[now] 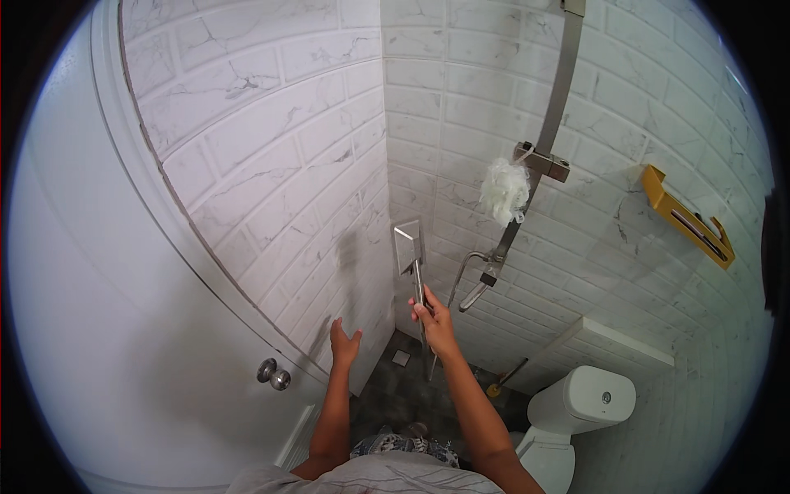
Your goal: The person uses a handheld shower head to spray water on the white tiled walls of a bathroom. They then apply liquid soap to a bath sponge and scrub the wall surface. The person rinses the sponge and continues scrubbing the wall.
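R hand grasps hand shower by handle; L hand is empty, fingers apart. Step: prob. aiming shower; next move needs steady R wrist.

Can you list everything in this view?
Shower head: one, silver, centre
Rail: one, grey, upper right
Tap: one, silver, lower rail
Bath puff: one, white, on rail
Shelf: one, yellow, far right
Toilet: one, white, lower right
Tool: one, dark and yellow, beside toilet
Door: one, white, left
Doorknob: one, silver, door
Drain: one, pale, floor
Tiles: many, veined white, walls
Shirt: one, grey, bottom
Right hand: one, gripping shower head
Left hand: one, open
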`<act>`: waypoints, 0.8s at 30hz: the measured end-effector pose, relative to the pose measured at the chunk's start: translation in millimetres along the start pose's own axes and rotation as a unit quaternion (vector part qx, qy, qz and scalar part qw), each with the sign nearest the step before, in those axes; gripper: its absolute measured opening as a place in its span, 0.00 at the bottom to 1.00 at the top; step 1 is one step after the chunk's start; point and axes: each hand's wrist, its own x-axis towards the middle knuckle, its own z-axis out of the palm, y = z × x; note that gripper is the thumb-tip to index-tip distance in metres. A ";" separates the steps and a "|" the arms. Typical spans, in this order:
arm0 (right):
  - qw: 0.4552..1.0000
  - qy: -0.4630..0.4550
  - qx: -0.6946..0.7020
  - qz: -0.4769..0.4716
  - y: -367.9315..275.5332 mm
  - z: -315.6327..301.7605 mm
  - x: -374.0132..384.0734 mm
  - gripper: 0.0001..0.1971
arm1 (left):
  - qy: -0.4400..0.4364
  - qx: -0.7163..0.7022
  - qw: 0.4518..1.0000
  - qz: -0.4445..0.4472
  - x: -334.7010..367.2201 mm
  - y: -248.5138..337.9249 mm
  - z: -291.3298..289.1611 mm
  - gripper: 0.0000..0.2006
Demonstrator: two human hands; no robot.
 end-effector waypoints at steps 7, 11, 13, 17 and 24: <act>0.976 0.118 0.083 -0.162 -63.2 12.8 26.6 0.22 | -0.041 -0.005 0.995 0.087 -6.0 28.5 37.1 0.35; 0.943 0.194 0.114 -0.247 -88.5 5.7 28.6 0.20 | -0.085 0.009 0.991 0.105 -14.4 36.4 53.2 0.35; 0.926 0.227 0.122 -0.275 -95.3 -2.3 26.6 0.20 | -0.101 0.010 0.989 0.111 -15.9 37.8 60.5 0.35; 0.902 0.286 0.125 -0.297 -92.4 -25.2 11.9 0.20 | -0.130 0.011 0.984 0.119 -13.1 39.3 74.0 0.35; 0.882 0.380 0.081 -0.268 -54.4 -73.8 -22.3 0.20 | -0.180 0.014 0.968 0.174 -11.6 60.5 111.9 0.34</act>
